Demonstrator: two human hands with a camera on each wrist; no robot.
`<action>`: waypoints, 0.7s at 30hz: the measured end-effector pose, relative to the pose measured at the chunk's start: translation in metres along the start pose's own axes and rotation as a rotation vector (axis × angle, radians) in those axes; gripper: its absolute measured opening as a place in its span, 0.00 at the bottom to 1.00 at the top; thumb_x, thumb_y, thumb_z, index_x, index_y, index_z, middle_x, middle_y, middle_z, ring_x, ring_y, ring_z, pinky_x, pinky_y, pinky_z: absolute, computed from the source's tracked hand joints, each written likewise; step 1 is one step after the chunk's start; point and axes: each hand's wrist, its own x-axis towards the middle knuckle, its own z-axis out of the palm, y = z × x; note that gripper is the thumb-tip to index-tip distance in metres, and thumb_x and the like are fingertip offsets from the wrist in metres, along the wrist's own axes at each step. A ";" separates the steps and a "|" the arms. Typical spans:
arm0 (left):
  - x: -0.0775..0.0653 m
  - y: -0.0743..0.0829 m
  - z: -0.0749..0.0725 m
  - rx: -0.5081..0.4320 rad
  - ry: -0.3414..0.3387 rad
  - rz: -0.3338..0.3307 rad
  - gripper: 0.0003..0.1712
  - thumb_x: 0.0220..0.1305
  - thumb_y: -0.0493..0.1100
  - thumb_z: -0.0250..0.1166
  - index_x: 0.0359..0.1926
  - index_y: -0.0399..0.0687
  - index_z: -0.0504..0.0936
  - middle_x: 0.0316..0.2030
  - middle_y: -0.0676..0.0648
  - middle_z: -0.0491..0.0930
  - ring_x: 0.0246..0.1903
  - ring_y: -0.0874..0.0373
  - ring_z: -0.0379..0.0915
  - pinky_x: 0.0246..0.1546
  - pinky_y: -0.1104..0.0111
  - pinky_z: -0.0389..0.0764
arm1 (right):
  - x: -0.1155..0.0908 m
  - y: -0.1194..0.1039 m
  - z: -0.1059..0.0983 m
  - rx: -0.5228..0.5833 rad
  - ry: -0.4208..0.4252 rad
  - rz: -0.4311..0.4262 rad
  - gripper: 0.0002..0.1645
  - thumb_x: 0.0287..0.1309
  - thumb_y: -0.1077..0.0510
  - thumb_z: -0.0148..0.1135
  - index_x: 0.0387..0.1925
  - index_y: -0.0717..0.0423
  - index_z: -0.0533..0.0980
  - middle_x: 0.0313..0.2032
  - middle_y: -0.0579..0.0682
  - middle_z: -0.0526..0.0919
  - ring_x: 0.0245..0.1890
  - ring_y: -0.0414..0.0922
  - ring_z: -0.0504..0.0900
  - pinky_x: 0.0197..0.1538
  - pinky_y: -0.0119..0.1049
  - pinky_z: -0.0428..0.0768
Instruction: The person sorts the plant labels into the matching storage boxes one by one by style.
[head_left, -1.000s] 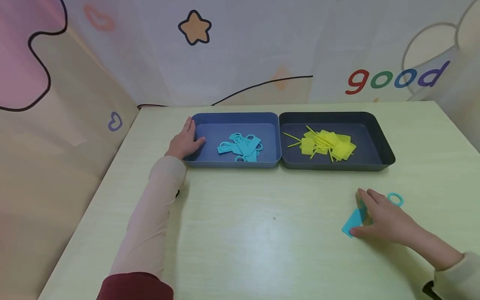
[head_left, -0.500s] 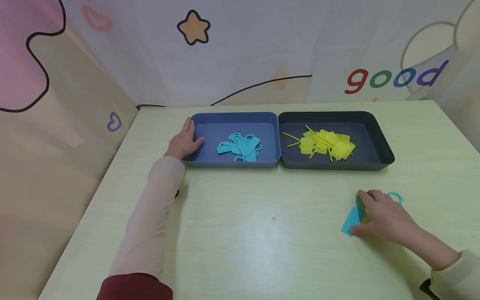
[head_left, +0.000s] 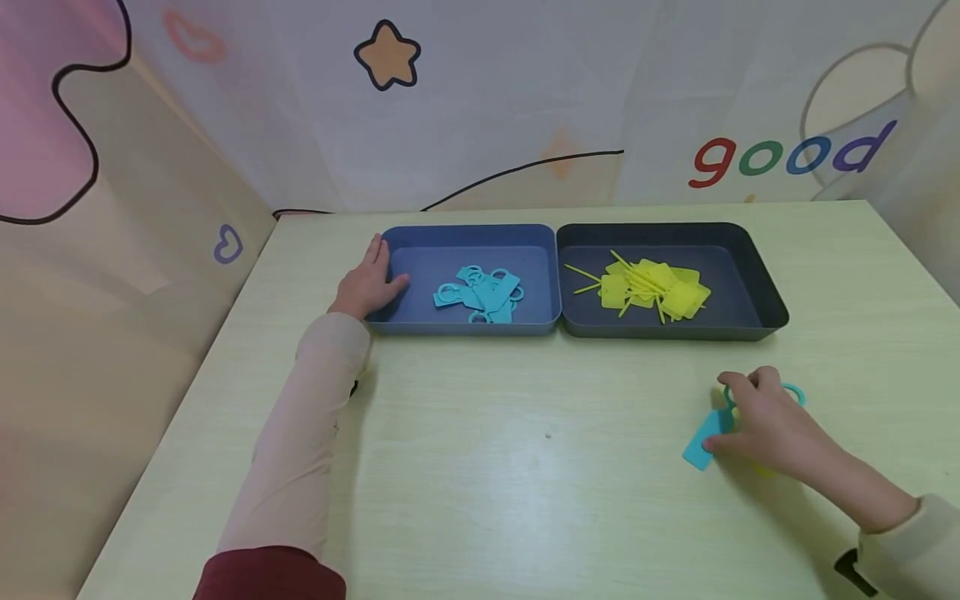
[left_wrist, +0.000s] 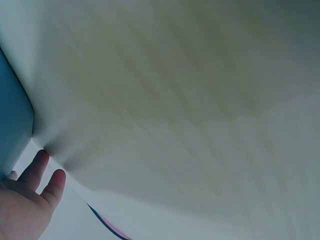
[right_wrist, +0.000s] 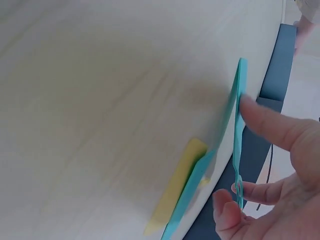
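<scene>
My right hand (head_left: 776, 433) pinches a flat teal plastic tag (head_left: 703, 442) with a ring at one end, between thumb and fingertips. In the right wrist view this tag (right_wrist: 239, 115) is tilted up off the tabletop. Below it lie a second teal tag (right_wrist: 189, 190) and a yellow piece (right_wrist: 172, 187); the hand partly hides both in the head view. My left hand (head_left: 365, 285) rests at the left end of the blue tray (head_left: 465, 329), fingers extended along the outside and thumb over the rim. That tray holds a loose pile of teal tags (head_left: 491, 293).
A dark grey tray (head_left: 753, 287) stands against the blue tray's right side. Inside it lies a heap of yellow tags with thin stems (head_left: 652, 287). Both trays sit toward the back of the pale wooden table (head_left: 525, 483), before a printed cloth backdrop (head_left: 510, 100).
The right hand's fingers have drawn back toward the tag's ring end, and the tag has turned and risen slightly. The left hand stays at the tray.
</scene>
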 end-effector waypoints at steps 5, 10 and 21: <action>0.000 -0.001 0.000 -0.004 0.000 0.002 0.46 0.63 0.60 0.45 0.68 0.39 0.33 0.69 0.44 0.26 0.64 0.43 0.50 0.56 0.51 0.62 | 0.003 0.001 -0.003 0.032 0.057 -0.007 0.40 0.40 0.56 0.68 0.52 0.73 0.62 0.38 0.70 0.58 0.25 0.51 0.69 0.23 0.34 0.67; 0.001 -0.001 0.000 -0.005 -0.007 -0.001 0.46 0.63 0.59 0.44 0.67 0.39 0.32 0.68 0.44 0.25 0.64 0.43 0.48 0.57 0.52 0.61 | 0.005 0.005 -0.008 0.056 0.165 -0.070 0.26 0.45 0.62 0.61 0.46 0.73 0.69 0.34 0.68 0.66 0.29 0.54 0.71 0.25 0.32 0.66; -0.001 0.001 -0.001 0.009 -0.012 -0.016 0.45 0.63 0.59 0.44 0.67 0.40 0.32 0.68 0.45 0.25 0.64 0.43 0.50 0.57 0.53 0.62 | 0.010 0.014 -0.023 0.167 0.135 -0.036 0.18 0.54 0.64 0.53 0.46 0.72 0.72 0.29 0.59 0.78 0.20 0.38 0.72 0.21 0.29 0.64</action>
